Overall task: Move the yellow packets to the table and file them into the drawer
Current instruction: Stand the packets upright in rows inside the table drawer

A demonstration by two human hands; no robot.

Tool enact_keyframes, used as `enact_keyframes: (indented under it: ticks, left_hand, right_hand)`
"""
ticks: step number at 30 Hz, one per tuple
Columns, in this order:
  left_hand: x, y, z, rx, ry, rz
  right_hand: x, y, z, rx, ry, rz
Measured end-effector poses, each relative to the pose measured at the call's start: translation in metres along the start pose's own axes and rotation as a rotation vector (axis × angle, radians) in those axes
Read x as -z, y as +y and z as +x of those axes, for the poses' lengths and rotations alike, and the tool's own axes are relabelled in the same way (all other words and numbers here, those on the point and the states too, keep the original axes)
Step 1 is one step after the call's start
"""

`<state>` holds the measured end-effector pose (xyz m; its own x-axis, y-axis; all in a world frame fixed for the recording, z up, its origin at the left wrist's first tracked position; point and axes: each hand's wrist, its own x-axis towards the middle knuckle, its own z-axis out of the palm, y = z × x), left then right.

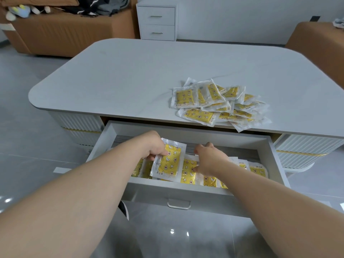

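Observation:
The white drawer (197,191) under the table stands pulled out, with a row of yellow packets (257,170) standing in it. My left hand (153,146) grips one yellow packet (170,161) by its left edge, tilted above the row at the drawer's left. My right hand (210,158) reaches into the drawer's middle, its fingers touching the tops of the filed packets (189,169). A loose pile of several more yellow packets (216,103) lies on the table (130,75) at its front right, just above the drawer.
Brown sofas stand at the back left (61,32) and back right (320,43). A small white two-drawer cabinet (157,21) is against the far wall. Glossy grey floor tiles surround the table.

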<state>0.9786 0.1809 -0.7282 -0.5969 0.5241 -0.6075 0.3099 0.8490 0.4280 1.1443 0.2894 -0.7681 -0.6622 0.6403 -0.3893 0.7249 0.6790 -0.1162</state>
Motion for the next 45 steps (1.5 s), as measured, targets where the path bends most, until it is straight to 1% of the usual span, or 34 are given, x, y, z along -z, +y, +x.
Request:
enact_keyframes:
  ticks: [4,7,9,15,18,23,25,26,27,29,30,31,33,35,37,39,41,43,45]
  left_hand:
    - [-0.005,0.001,0.006,0.04,-0.068,-0.003]
    - [-0.013,-0.003,0.011,0.035,-0.076,0.023]
    - [-0.018,-0.007,0.013,0.007,-0.035,0.111]
    - [-0.023,-0.017,0.008,-0.102,0.071,0.517]
    - [-0.026,-0.019,0.005,-0.12,0.084,0.616]
    - [-0.023,-0.001,-0.013,-0.194,0.175,0.756]
    - [-0.017,0.016,-0.021,-0.236,0.251,0.723]
    - [-0.012,0.025,-0.025,-0.262,0.305,0.687]
    - [-0.007,0.034,-0.03,-0.292,0.363,0.646]
    - [0.004,0.049,-0.04,-0.362,0.498,0.548]
    - [0.009,0.054,-0.043,-0.405,0.566,0.491]
    - [0.013,0.057,-0.045,-0.454,0.621,0.439]
    - [0.018,0.06,-0.043,-0.561,0.656,0.353]
    - [0.02,0.063,-0.037,-0.669,0.599,0.33]
    - [0.018,0.066,-0.029,-0.737,0.52,0.358]
    - [0.015,0.068,-0.02,-0.734,0.454,0.381]
    - [0.013,0.067,-0.012,-0.683,0.407,0.384]
    - [0.012,0.063,-0.005,-0.634,0.384,0.413]
    - [0.012,0.062,-0.004,-0.614,0.394,0.467]
  right_hand:
    - [0.007,0.0,-0.005,-0.017,-0.002,-0.036]
    - [0.016,0.0,-0.009,-0.005,-0.005,-0.028]
    - [0.021,-0.001,-0.011,0.014,-0.003,-0.008]
    - [0.03,-0.003,-0.02,0.099,0.024,-0.033]
    - [0.031,-0.006,-0.024,0.124,0.04,-0.045]
    - [0.046,-0.011,-0.033,0.152,0.061,0.006]
    - [0.057,-0.012,-0.033,0.116,0.059,0.149]
    - [0.062,-0.013,-0.033,0.077,0.048,0.285]
    - [0.068,-0.013,-0.034,0.011,0.036,0.47]
    - [0.079,-0.013,-0.038,-0.194,-0.028,0.91]
    - [0.082,-0.013,-0.041,-0.289,-0.069,1.09]
    - [0.085,-0.012,-0.042,-0.356,-0.102,1.208]
    - [0.085,-0.011,-0.041,-0.432,-0.143,1.321]
    - [0.083,-0.011,-0.038,-0.472,-0.154,1.38]
    - [0.082,-0.011,-0.034,-0.473,-0.128,1.42]
    - [0.08,-0.013,-0.031,-0.456,-0.076,1.444]
    - [0.077,-0.015,-0.028,-0.445,-0.027,1.453]
    - [0.074,-0.018,-0.027,-0.439,0.005,1.474]
    - [0.072,-0.02,-0.027,-0.434,0.042,1.522]
